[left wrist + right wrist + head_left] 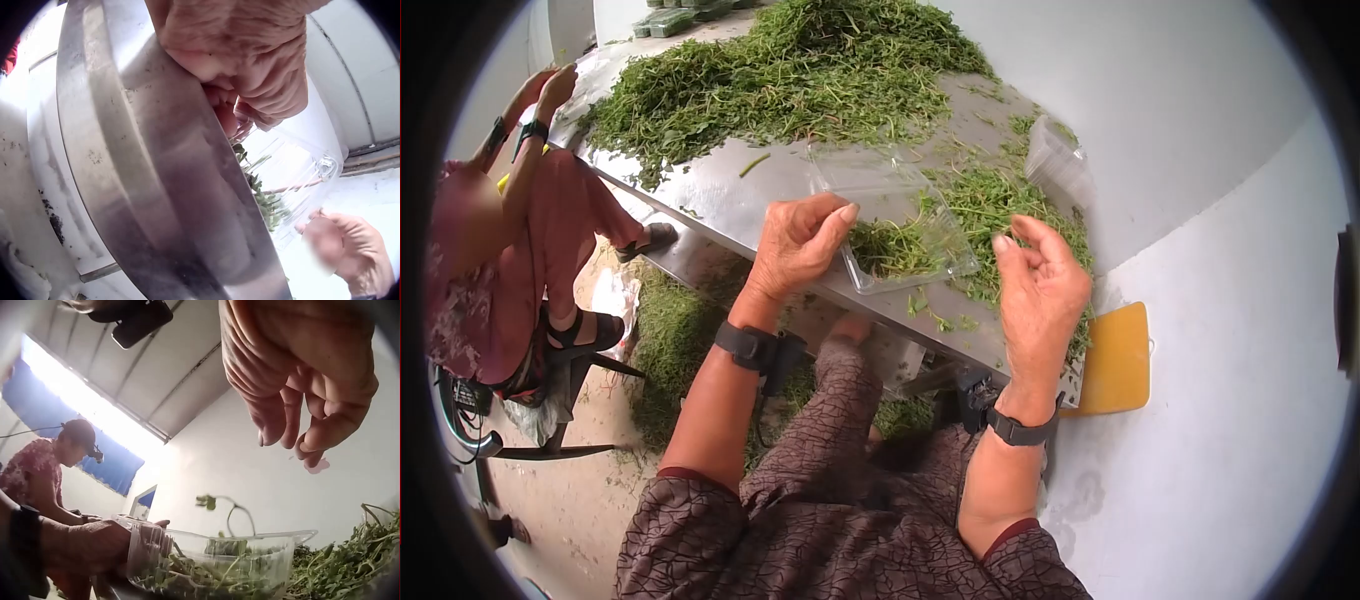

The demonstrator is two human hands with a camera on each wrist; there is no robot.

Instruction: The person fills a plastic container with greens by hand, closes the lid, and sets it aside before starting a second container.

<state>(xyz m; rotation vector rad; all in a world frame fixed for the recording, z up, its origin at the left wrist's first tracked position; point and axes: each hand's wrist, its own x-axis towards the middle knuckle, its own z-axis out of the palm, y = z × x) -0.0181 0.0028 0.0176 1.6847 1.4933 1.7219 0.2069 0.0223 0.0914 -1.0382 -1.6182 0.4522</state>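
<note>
A clear plastic box (865, 284) with its lid (865, 172) folded back sits at the near edge of the metal table (710, 190). Loose green stems (888, 248) partly fill it. My left hand (798, 245) grips the box at its left side, thumb on top. Over the small heap of greens (990, 205) to the right of the box, my right hand (1045, 295) is raised, fingers loosely bent and apart from the box. Nothing shows between those fingers in the right wrist view. One curly sprig (232, 509) sticks up above the box rim.
A large pile of greens (790, 85) covers the far part of the table, with filled boxes (665, 22) behind it. Nested clear boxes (1055, 160) stand at the right edge, near a yellow board (1122, 360). Another person (510, 230) sits at the left; more greens (675, 345) lie on the floor.
</note>
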